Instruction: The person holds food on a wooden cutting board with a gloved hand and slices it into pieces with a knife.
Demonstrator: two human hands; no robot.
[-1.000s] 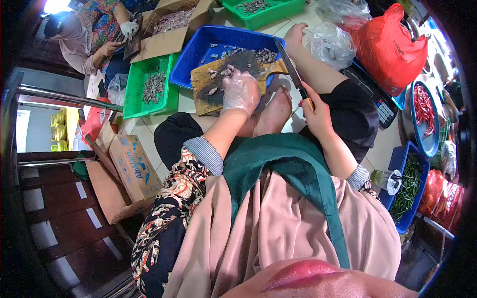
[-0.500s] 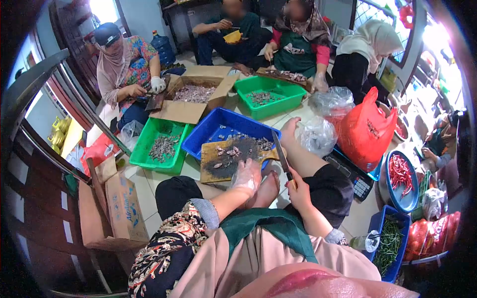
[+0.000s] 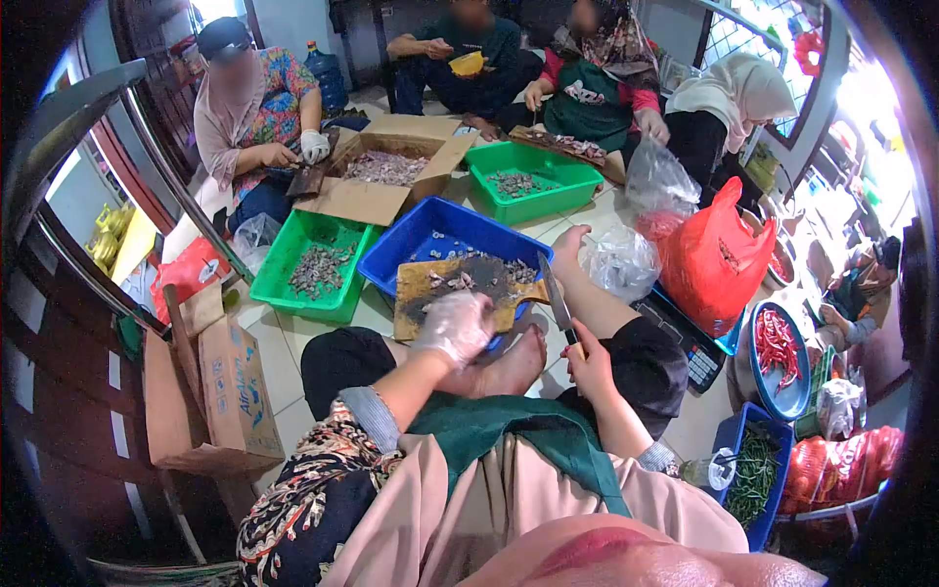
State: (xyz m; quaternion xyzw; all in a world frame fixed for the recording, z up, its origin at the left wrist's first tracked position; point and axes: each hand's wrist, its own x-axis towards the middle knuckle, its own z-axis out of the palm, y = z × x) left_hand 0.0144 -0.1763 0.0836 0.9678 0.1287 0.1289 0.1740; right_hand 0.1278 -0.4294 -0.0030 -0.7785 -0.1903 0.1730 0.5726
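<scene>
My left hand (image 3: 458, 328), in a clear plastic glove, hovers over the near part of a wooden cutting board (image 3: 416, 293). Its fingers are curled together, and whatever they hold is hidden. Small greyish-pink pieces (image 3: 455, 282) lie on the darkly stained board, which rests across a blue tub (image 3: 391, 243) holding similar chopped bits (image 3: 518, 271). My bare right hand (image 3: 592, 367) grips the wooden handle of a knife (image 3: 558, 301). The blade points up and away, just right of the board's handle.
A green tub (image 3: 337, 303) and a cardboard box (image 3: 362, 203) stand beyond on the left; another green tub (image 3: 538, 201) is ahead. On the right are a red plastic bag (image 3: 719, 264), a scale (image 3: 702, 370), red chillies (image 3: 778, 347) and green chillies (image 3: 753, 479). Several people sit around.
My left hand has drawn back from the pieces toward me and its fingers have curled. Fewer pieces show on the board. The knife stays almost where it was.
</scene>
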